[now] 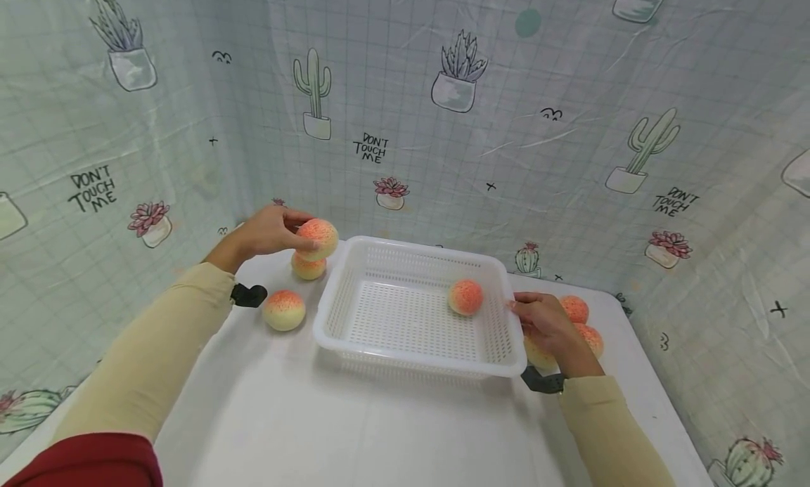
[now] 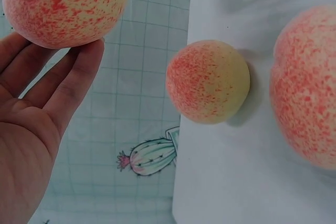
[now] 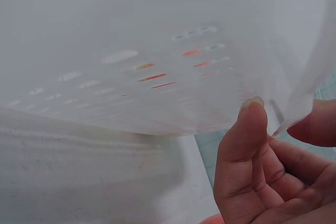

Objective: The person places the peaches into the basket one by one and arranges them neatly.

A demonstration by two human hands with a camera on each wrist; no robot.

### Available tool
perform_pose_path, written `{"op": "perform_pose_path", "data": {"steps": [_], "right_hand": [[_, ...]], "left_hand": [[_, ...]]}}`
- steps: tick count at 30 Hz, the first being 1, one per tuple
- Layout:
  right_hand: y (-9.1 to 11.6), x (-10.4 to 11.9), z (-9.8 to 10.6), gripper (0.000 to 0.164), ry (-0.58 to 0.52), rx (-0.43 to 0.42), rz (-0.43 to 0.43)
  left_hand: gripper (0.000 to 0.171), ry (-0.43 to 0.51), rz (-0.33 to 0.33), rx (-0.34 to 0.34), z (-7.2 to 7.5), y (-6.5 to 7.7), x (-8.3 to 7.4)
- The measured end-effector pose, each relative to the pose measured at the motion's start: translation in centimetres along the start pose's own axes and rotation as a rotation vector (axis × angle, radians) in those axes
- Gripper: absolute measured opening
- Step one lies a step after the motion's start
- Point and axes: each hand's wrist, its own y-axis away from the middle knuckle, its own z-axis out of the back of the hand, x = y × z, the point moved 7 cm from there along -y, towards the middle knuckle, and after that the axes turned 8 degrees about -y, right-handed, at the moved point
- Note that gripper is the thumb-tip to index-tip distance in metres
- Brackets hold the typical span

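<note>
My left hand [image 1: 273, 232] grips a peach [image 1: 321, 239] by its side, raised just beyond the basket's left rim. In the left wrist view that peach [image 2: 68, 6] sits at the fingertips, red-speckled over pale yellow. My right hand [image 1: 549, 323] pinches the right rim of a white plastic basket [image 1: 414, 360]; the right wrist view shows thumb and fingers [image 3: 244, 135] on the basket's edge [image 3: 299, 114]. Inside the basket, toward its right side, lies one peach [image 1: 465, 297]. The basket's near side looks lifted a little off the table.
Below the held peach is another peach [image 1: 308, 266], with one more peach [image 1: 284, 310] nearer me. Several peaches [image 1: 590, 339] lie right of the basket, partly behind my right hand. A cactus-print cloth [image 1: 405, 121] hangs behind and beside the white table [image 1: 380, 431].
</note>
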Motion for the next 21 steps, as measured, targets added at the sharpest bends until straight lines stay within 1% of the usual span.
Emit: {"op": "perform_pose_path", "data": {"steps": [5,8,12,14,21], "right_hand": [[0.0,0.0,0.0,0.058,-0.005,0.001,-0.006],[0.0,0.0,0.0,0.058,-0.006,0.003,-0.009],[-0.1,0.0,0.0,0.058,-0.006,0.003,-0.01],[-0.1,-0.1,0.0,0.059,-0.006,-0.001,-0.011],[-0.1,-0.1,0.1,0.059,-0.006,0.001,-0.014]], "left_hand": [[0.074,0.025,-0.003,0.008,-0.3,-0.6,-1.0],[0.074,0.048,-0.005,0.018,-0.5,-0.9,-1.7],[0.075,0.049,-0.012,0.031,-0.8,-1.3,-2.5],[0.073,0.045,-0.024,0.033,-1.0,-1.4,-2.9],[0.067,0.05,-0.1,0.024,-1.4,-2.1,-4.4]]}}
